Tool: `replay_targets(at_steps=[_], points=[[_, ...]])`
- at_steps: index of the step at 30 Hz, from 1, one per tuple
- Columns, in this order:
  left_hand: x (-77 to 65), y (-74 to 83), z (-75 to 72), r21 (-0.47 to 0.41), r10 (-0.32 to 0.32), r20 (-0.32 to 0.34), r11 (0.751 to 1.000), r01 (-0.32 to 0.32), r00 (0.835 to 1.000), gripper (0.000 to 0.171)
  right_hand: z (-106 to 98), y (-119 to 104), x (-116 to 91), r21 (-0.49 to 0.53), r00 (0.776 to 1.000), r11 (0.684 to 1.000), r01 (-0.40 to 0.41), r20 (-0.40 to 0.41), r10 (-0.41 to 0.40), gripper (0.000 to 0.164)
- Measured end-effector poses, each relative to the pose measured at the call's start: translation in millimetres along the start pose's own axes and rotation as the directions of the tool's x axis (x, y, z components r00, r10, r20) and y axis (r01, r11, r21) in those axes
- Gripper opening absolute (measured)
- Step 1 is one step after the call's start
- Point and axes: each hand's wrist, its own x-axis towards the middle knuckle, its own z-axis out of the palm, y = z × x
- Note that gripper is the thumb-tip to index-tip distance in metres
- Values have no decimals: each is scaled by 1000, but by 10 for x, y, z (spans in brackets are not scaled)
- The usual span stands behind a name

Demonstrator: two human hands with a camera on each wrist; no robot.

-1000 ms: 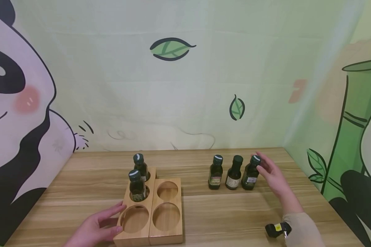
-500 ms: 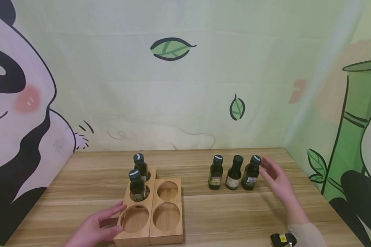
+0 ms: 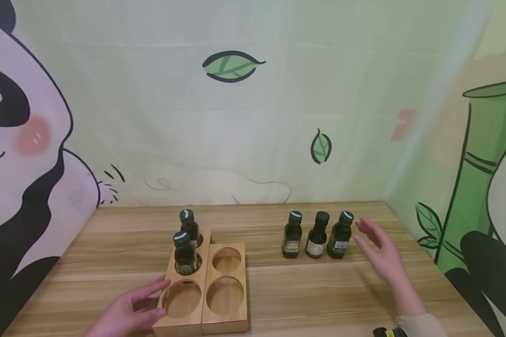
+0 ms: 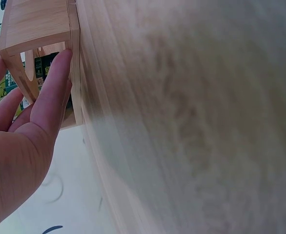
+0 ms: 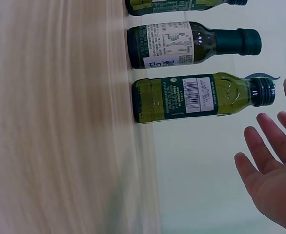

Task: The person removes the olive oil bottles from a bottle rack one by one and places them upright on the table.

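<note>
My left hand (image 3: pixel 128 309) rests its fingertips against the left side of a wooden bottle rack (image 3: pixel 224 323). In the left wrist view, its fairly straight fingers (image 4: pixel 55 92) touch the frame around the rack's open side. Two dark-capped glass bottles stand in the rack's rear left holes, the nearer bottle (image 3: pixel 185 255) and the farther one (image 3: pixel 189 229). Just right of a green bottle with a barcode label (image 3: pixel 340 236), my right hand (image 3: pixel 381 252) is held with fingers spread, apart from the glass. The right wrist view shows that bottle (image 5: pixel 187 97) upright on the table, nothing in the hand.
Left of the barcode bottle stand a slim-necked bottle (image 3: pixel 317 236) and another green bottle (image 3: pixel 293 236). Three round holes of the rack hold no bottle. A printed cloth backdrop (image 3: pixel 253 154) rises behind the wooden table (image 3: pixel 303 299).
My right hand has drawn away from the barcode bottle, to the right and slightly toward me. The bottles stay standing in place. My left hand keeps its place at the rack.
</note>
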Motion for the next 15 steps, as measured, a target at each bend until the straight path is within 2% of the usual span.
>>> replay_targets(at_steps=[5, 12, 15], points=[[-11, 7, -2, 0, 5, 4, 1000, -5, 1000, 72, 10, -29, -31, -22, 998, 998, 55, -27, -56, 50], [7, 9, 3, 3, -53, -17, 999, 53, 998, 75, 45, -95, -83, -42, 991, 991, 127, -37, -129, 47], [8, 4, 7, 2, -46, -18, 999, 46, 999, 75, 75, -133, -106, -33, 988, 988, 148, -26, -149, 47]])
